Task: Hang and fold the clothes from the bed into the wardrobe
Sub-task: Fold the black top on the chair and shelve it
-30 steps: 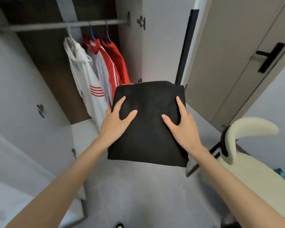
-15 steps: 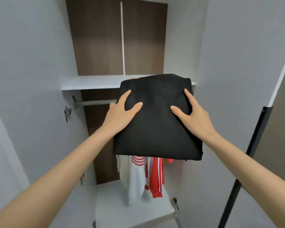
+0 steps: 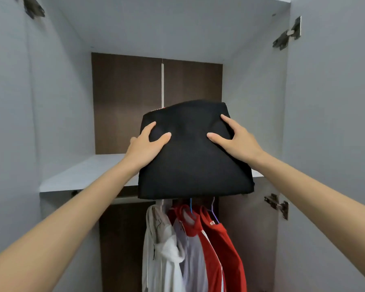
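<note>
A folded black garment (image 3: 193, 161) is held up in front of the wardrobe's upper shelf (image 3: 80, 175), its far edge over the shelf. My left hand (image 3: 147, 147) grips its left side, thumb on top and fingers underneath. My right hand (image 3: 235, 140) grips its right side the same way. A strip of red shows at the garment's far left corner. Below the shelf, a white hooded top (image 3: 162, 249), a white and red shirt (image 3: 190, 245) and a red shirt (image 3: 221, 249) hang from the rail (image 3: 133, 200).
The wardrobe's grey side walls (image 3: 57, 114) and brown back panel (image 3: 126, 102) enclose the shelf space. Door hinges (image 3: 277, 204) stick out on the right wall, with another hinge (image 3: 287, 34) higher up and one at the top left (image 3: 33, 7).
The view has tilted up from the hanging clothes to the upper shelf. Both hands have lifted the black garment to shelf height and pushed it forward.
</note>
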Demonstrator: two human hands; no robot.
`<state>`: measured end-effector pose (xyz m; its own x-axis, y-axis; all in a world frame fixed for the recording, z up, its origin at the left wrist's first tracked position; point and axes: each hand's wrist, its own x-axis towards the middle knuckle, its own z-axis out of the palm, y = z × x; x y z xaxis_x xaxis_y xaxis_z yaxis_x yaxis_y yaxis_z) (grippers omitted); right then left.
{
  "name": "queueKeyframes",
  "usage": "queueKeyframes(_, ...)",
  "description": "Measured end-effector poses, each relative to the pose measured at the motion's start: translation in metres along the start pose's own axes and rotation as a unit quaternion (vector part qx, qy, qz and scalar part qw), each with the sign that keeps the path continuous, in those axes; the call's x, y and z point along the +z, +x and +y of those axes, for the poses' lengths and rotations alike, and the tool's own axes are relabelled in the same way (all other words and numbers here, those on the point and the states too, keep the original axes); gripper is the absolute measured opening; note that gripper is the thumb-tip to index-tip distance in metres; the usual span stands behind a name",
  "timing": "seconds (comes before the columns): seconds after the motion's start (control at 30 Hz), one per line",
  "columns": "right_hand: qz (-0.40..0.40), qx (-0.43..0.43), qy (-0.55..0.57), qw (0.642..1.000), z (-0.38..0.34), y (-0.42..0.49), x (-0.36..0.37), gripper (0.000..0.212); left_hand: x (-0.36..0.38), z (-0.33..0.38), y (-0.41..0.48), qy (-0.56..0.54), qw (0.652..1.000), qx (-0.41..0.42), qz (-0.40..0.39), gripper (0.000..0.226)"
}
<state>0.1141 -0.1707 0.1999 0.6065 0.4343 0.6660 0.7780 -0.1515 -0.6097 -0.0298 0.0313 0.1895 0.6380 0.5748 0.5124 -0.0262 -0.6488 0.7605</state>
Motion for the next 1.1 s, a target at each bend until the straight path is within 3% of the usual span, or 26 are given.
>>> queueKeyframes(0.37,-0.066,0.056,-0.058,0.995,0.133,0.166,0.015,0.073,0.123,-0.04,0.166,0.043,0.997,-0.048,-0.037,0.057)
queueKeyframes(0.57,-0.197,0.17,-0.158,0.953,0.183,0.197,0.026,0.064,0.172,-0.06,0.201,0.033,0.99,-0.072,-0.12,0.053)
queueKeyframes(0.67,-0.225,0.097,-0.249,0.937,0.176,0.193,0.031,0.047,0.178,-0.061,0.208,0.033,0.983,-0.063,-0.166,0.057)
queueKeyframes(0.77,-0.262,0.057,-0.278,0.922,0.167,0.177,0.035,0.049,0.177,-0.07,0.213,0.034,0.976,-0.067,-0.204,0.06)
queueKeyframes(0.93,-0.181,-0.002,-0.37,0.911,0.173,0.157,0.049,0.046,0.196,-0.069,0.218,0.041,0.981,-0.066,-0.178,0.051)
queueKeyframes(1.1,-0.142,0.006,-0.378,0.915,0.202,0.176,0.04,0.044,0.231,-0.053,0.22,0.045,0.982,-0.108,-0.149,0.054)
